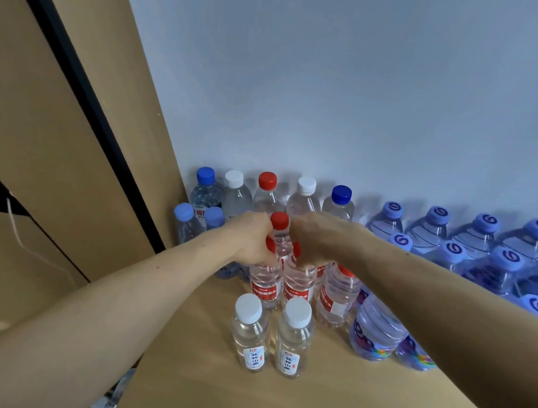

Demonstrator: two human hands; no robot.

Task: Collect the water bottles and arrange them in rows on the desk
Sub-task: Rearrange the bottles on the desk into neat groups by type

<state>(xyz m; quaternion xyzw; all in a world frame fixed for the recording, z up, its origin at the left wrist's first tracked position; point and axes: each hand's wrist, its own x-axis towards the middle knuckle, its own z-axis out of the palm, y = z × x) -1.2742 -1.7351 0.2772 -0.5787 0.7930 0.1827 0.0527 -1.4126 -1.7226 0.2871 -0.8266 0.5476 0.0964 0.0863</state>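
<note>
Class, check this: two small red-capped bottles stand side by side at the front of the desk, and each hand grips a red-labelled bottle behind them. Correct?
Wrong on cap colour: the head view shows the two small front bottles have white caps. The left hand and right hand each grip a red-labelled bottle behind them.

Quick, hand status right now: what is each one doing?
Left hand: grips the neck of the left red-label bottle.
Right hand: grips the neck of the middle red-label bottle.
</note>
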